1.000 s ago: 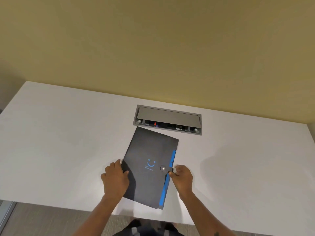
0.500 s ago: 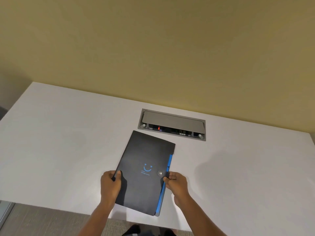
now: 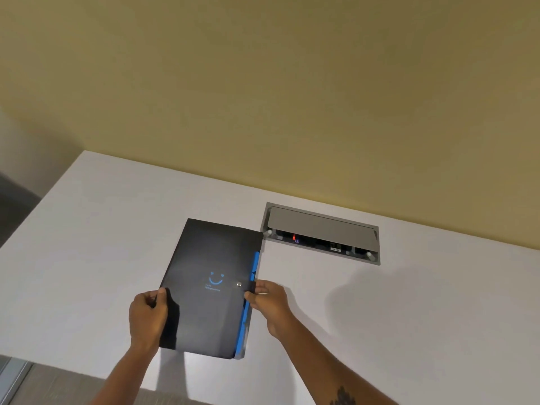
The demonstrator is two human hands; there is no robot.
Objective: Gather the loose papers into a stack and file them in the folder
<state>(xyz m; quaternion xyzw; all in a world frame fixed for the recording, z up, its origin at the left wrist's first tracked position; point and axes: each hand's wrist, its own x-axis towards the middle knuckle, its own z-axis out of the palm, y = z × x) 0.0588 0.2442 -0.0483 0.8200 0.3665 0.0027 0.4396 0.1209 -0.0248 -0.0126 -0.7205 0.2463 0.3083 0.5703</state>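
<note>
A black folder with a blue smiley print and a blue edge strip lies closed on the white table. My left hand grips its left edge, thumb on the cover. My right hand pinches the small strap by the metal snap button on the folder's right edge. No loose papers are visible; whether any are inside the folder is hidden.
A grey recessed cable box with a half-raised lid sits in the table just beyond the folder's far right corner. A tan wall runs behind the table. The table's near edge lies below my forearms, floor showing at the lower left.
The folder now sits left of the cable box, where earlier it lay in front of it; its near end has lifted slightly. My left hand has closed around the left edge.
</note>
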